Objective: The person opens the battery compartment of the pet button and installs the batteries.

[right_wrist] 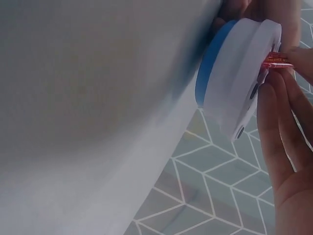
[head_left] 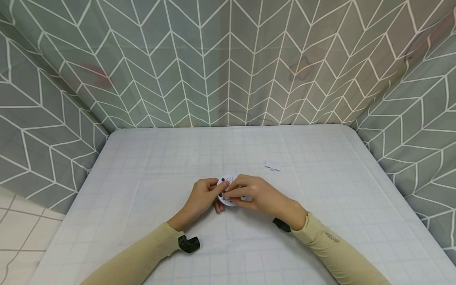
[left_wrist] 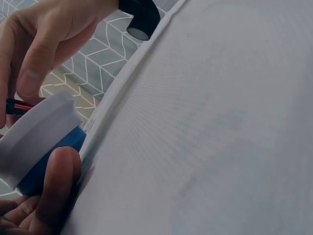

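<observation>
Head view first: round white gadget (head_left: 229,179) out over the middle of the worktop (head_left: 178,154), right between both hands, with a cluster of tiny holes and a few dark round spots on the upturned face. Left hand (head_left: 204,194) wrapped around the near rim, thumb up on the face, definitely holding on. Right hand (head_left: 255,192) reaching across from the other side, fingers narrow, pinching a slim red-and-black battery (right_wrist: 278,60). Easiest to spot from the right wrist, sticking out from the face with some lettering along the side. Can't tell how far in, though. Blue underside (right_wrist: 209,68) visible from both wrist cams. Small white flat piece (head_left: 272,166) lying on the worktop beyond the right hand, apart from the gadget. Tan sleeves (head_left: 124,259) on both forearms, print on the right one, plus a black camera unit (head_left: 189,244) at each wrist. Grey curtain (head_left: 213,59) with white zigzag lines behind and along the sides, bit of tiled floor (head_left: 21,225) at far left.
</observation>
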Demonstrator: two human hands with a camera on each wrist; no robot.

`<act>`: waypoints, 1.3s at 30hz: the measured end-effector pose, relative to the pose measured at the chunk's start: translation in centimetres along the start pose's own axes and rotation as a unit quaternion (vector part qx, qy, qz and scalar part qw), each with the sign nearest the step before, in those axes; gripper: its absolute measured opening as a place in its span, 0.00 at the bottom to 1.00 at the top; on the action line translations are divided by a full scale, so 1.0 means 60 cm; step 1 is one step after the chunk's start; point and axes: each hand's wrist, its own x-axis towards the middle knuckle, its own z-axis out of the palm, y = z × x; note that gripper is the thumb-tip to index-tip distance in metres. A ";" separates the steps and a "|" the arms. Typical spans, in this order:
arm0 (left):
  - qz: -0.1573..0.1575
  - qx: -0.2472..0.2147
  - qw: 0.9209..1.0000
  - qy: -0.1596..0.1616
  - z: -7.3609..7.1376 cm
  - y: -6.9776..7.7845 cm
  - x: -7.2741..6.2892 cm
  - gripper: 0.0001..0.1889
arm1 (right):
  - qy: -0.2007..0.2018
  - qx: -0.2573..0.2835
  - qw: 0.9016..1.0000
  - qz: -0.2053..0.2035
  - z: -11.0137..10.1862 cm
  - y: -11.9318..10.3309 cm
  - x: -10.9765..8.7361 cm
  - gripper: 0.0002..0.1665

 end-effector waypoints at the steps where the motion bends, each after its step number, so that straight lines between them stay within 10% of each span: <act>1: -0.002 -0.001 1.000 0.001 0.000 0.001 0.000 0.23 | -0.004 -0.003 1.000 0.002 0.000 -0.001 0.000 0.15; 39: -0.021 0.006 1.000 0.013 0.003 -0.005 0.005 0.28 | -0.011 -0.039 0.999 -0.020 0.007 0.001 -0.007 0.17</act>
